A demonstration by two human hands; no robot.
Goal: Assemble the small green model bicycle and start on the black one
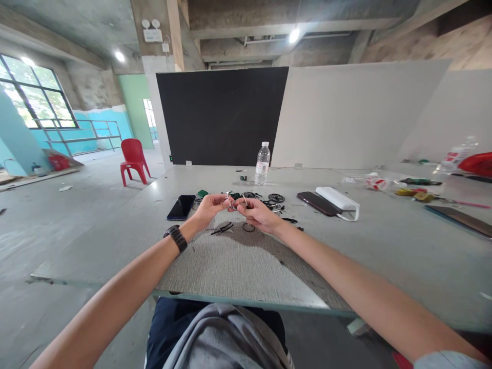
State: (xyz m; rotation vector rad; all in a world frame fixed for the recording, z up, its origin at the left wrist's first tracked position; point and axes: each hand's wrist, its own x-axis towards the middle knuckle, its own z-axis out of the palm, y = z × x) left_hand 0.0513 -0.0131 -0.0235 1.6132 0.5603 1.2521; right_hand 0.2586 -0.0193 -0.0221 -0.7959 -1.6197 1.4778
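Head view: both hands (210, 208) (260, 214), nearly closed, pinch small silvery parts (229, 197).

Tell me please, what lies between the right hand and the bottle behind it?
In the head view, small dark parts lie between the right hand and bottle, with a black wheel slightly to the right.

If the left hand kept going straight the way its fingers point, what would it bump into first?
Probably the right hand, which is right beside the left hand, near the small silvery piece. Depth is hard to judge, so whether the hands touch is unclear.
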